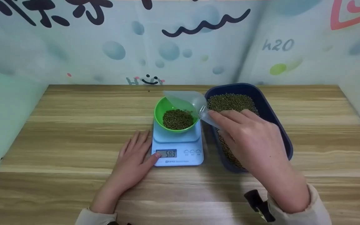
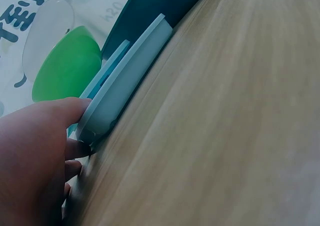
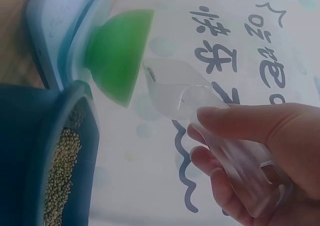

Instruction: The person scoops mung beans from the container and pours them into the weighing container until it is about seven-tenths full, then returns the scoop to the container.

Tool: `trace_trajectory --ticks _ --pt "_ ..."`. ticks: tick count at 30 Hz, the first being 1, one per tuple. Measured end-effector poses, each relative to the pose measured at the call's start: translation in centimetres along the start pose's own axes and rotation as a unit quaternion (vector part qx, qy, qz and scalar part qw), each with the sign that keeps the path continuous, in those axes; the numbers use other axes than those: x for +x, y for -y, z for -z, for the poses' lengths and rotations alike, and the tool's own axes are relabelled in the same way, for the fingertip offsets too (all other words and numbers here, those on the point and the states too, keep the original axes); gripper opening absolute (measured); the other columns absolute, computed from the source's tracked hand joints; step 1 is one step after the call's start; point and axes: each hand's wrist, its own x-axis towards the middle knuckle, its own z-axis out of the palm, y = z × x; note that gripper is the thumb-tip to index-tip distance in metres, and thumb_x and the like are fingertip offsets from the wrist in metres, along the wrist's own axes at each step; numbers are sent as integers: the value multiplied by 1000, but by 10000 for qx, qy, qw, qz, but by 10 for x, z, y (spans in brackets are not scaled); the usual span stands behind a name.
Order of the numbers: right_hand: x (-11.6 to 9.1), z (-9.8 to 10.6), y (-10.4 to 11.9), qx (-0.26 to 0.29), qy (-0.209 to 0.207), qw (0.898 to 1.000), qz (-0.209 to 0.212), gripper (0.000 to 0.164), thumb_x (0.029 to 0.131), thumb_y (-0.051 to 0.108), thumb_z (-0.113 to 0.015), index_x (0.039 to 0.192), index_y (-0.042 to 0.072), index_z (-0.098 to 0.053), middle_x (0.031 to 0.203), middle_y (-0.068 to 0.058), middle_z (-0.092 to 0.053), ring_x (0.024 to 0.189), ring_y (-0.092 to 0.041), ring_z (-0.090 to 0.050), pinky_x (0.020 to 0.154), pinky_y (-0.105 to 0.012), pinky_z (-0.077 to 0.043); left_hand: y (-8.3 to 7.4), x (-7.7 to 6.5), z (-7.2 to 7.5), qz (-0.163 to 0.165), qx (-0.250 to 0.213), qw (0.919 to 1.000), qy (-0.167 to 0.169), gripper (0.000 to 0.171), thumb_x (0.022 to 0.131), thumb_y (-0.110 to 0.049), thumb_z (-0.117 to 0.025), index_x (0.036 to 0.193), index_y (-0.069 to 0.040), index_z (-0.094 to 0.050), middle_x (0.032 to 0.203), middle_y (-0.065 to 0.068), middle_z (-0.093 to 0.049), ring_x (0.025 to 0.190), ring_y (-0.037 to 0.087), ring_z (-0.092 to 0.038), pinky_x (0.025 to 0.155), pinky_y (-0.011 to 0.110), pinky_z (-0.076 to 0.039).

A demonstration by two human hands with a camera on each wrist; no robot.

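Observation:
A green bowl (image 1: 158, 117) with a heap of small green beans (image 1: 177, 119), which look like mung beans, stands on a pale blue kitchen scale (image 1: 180, 159) with lit digits on its display. My right hand (image 1: 256, 143) grips a clear plastic scoop (image 3: 175, 88) by its handle, thumb on top and fingers curled beneath. The scoop's mouth hangs over the bowl's far right rim; a few dark specks show near its tip. My left hand (image 1: 133, 161) lies with fingers extended on the table at the scale's left side, its thumb resting on the scale's edge beside the display.
A dark blue tub (image 1: 277, 125) holding many more beans (image 1: 231, 101) stands just right of the scale, under my right forearm. The wooden table (image 1: 73, 131) meets a printed backdrop (image 1: 192, 62) behind the bowl. A black wrist mount (image 1: 258, 204) sits at my right cuff.

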Motion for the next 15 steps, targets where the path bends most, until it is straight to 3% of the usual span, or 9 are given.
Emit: trace_trajectory --ticks 11,15 --pt "2 2 1 -38 -160 9998 101 40 82 5 -63 117 24 -65 102 4 -69 77 -15 -59 58 -29 -51 0 1 0 -45 132 9999 -29 68 92 -58 -38 144 -14 -32 154 2 -17 143 25 -3 112 46 0" --pt "2 6 -2 133 -169 9998 37 46 77 -2 -60 118 20 -65 99 2 -68 80 -17 -60 60 -31 -52 1 1 0 -34 117 9999 -33 68 92 -58 -37 144 -14 -31 154 3 -17 143 25 -3 112 47 0"
